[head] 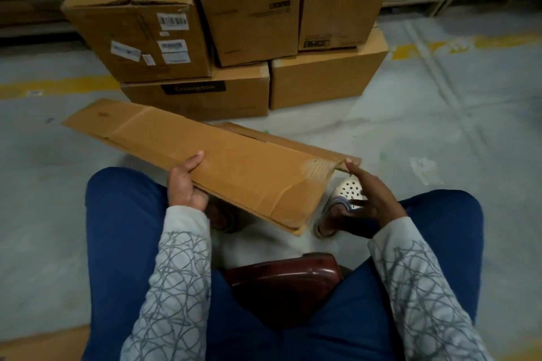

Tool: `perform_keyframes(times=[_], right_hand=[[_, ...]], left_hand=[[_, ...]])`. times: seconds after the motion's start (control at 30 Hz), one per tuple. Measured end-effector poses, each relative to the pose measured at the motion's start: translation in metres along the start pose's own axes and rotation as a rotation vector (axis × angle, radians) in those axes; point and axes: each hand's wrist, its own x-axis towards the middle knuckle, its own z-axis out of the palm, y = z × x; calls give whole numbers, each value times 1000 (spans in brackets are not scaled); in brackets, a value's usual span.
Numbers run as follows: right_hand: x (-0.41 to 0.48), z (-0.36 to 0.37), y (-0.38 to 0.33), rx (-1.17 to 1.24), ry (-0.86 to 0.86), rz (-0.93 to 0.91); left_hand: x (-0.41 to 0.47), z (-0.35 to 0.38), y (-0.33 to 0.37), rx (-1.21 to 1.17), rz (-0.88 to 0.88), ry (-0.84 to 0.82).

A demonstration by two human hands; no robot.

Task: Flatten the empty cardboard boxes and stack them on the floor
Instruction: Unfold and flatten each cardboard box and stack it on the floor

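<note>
Above the person's knees, a flattened box (pixel 234 167) hangs tilted, its long end running out toward ten o'clock and its near corner dipping toward five. The left hand (pixel 184 184) grips the near edge, thumb on top and fingers curled beneath. The right hand (pixel 372 196) is released, fingers fairly straight, one fingertip touching the box's three o'clock corner (where the surface is torn). At twelve o'clock, upright boxes (pixel 249 17) stand stacked on the grey floor (pixel 440 126).
</note>
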Motion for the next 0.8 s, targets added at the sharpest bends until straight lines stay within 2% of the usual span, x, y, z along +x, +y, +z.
perform_keyframes(times=[0.07,0.13,0.17,0.23,0.37,0.47,0.57,0.67,0.8], right_hand=[[-2,6,-5,347,-221,149],[-9,7,-13,540,-387,98],[-8,5,-16,600,-402,30],[-12,2,-24,680,-363,-94],[-11,-17,-27,731,-317,-240],[-15,-30,-32,762,-283,-309],[-17,-48,-31,833,-222,-356],[-25,-71,-28,929,-111,-409],[-45,-111,-10,1039,19,-471]], left_hand=[[-12,1,0,-36,-1,-57],[-23,4,-6,-83,-21,-89],[-28,4,-11,-98,-41,-91],[-36,3,-23,-70,-75,-68],[-60,9,-55,-14,-126,78],[-104,30,-90,1,-82,90],[-167,47,-127,131,-58,-80],[-216,64,-144,197,-151,-299],[-233,80,-139,239,-307,-384]])
